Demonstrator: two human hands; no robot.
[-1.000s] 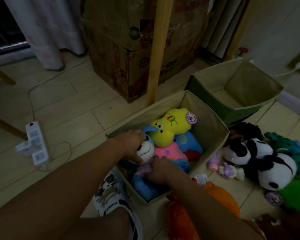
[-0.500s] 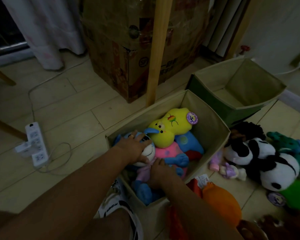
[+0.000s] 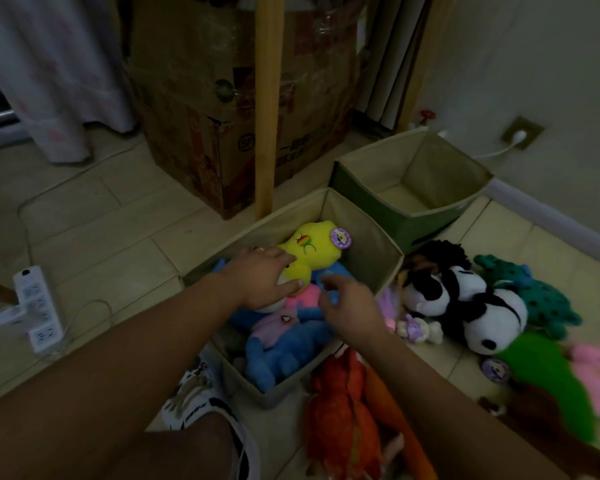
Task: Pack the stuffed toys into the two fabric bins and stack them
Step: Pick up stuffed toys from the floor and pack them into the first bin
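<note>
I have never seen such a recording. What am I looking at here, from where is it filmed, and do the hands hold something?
No machine here: a person wears a camera on the head, looking down at their own hands. The left hand rests flat on the yellow plush toy inside the beige fabric bin, which is nearly full. The right hand hovers over the bin with fingers loose, holding nothing. Behind stands an empty green fabric bin. On the floor wait a panda plush and an orange plush.

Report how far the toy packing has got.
Done: the beige bin holds several toys, including the yellow toy and blue toy.
In hand: left hand presses them down; right hand hovers, empty.
Left: the green bin is empty, the panda and others lie on the floor, nothing stacked.
</note>
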